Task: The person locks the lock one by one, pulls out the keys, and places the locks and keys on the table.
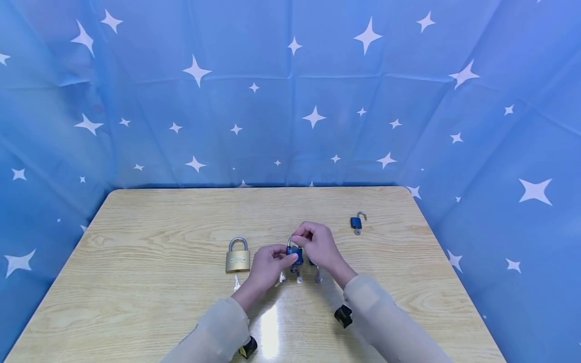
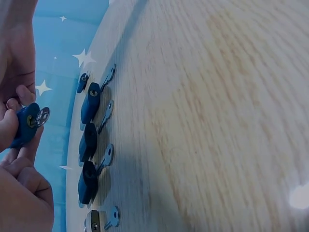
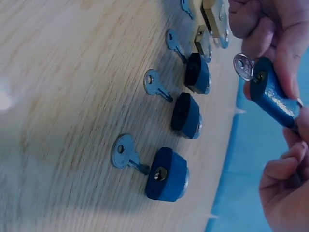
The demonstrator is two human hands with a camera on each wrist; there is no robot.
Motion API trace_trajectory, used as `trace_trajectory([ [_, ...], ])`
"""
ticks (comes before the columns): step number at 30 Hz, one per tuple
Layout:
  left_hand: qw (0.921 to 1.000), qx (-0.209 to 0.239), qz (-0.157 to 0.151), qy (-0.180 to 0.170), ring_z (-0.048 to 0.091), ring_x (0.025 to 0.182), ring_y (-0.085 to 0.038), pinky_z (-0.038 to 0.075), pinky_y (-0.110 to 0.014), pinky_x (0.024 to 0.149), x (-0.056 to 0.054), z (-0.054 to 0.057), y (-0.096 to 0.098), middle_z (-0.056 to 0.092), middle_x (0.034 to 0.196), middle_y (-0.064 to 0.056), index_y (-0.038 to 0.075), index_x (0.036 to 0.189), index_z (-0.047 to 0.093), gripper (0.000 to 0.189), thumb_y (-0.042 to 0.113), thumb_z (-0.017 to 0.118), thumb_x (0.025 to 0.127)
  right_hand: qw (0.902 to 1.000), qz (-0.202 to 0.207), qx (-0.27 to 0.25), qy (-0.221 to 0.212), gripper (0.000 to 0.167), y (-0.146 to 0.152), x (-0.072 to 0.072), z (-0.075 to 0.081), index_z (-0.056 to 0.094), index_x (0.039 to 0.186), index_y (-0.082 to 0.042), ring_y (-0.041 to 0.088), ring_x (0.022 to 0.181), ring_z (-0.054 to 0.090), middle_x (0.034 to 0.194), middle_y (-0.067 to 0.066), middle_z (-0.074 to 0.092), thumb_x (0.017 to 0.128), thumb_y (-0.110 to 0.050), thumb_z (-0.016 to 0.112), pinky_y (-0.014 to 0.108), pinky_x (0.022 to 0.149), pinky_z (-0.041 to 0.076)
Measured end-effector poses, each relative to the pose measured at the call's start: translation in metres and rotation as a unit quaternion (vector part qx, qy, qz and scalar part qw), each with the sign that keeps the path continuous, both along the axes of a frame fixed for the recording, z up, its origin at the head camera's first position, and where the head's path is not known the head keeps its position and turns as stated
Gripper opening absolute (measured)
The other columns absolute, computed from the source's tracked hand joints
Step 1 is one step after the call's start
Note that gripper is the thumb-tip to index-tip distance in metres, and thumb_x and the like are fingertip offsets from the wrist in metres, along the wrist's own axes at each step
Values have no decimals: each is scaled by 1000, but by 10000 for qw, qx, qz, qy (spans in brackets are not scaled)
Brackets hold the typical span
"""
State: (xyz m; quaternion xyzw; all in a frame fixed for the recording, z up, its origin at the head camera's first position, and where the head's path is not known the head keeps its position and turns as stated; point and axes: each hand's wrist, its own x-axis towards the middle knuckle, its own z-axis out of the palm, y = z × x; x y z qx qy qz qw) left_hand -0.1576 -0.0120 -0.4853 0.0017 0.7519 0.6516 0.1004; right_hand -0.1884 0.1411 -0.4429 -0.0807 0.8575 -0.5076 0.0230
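Observation:
Over the middle of the table, a blue padlock (image 1: 295,255) is held between both hands. My left hand (image 1: 267,267) grips its body, thumb across the front. With its fingertips, my right hand (image 1: 319,245) pinches the metal shackle at the top. A round-headed key (image 3: 243,66) sticks out of the keyhole in the padlock's underside. In the left wrist view the same padlock (image 2: 20,133) is partly covered by fingers. Below the hands lie several blue padlocks, among them one (image 3: 167,174) with a loose key (image 3: 124,151) beside its keyhole.
A large brass padlock (image 1: 238,262) lies left of the hands, with a key (image 1: 236,283) in front. A smaller brass padlock (image 3: 203,41) lies beside it. Far right is another blue padlock (image 1: 356,223), its shackle open and a key (image 1: 357,232) at its base. A star-patterned curtain (image 1: 290,126) hangs behind.

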Motion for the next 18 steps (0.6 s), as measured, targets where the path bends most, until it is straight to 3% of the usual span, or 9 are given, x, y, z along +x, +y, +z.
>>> trace_trajectory([
  [7,9997,-87,203,77,63,72,-15,49,-23,64,0,2,-7,73,85,-8,2,99,73,25,23,76,83,9983,355,410,192,11,-7,-1,5,69,79,-15,12,62,52,75,0,65,90,-12,70,23,56,43],
  [13,9996,-267,95,55,60,72,-9,48,-23,66,-2,2,-9,72,83,-5,4,100,73,29,28,76,84,9994,190,274,26,5,-3,-2,-2,72,89,-17,13,65,52,76,1,63,92,-20,68,23,59,41],
  [18,9995,-317,79,-40,58,70,-9,47,-24,65,-2,-1,-8,72,80,-4,4,100,73,29,28,77,83,9993,82,367,-78,15,4,0,-4,70,104,-18,14,71,55,85,-1,65,94,-28,65,26,65,45],
])
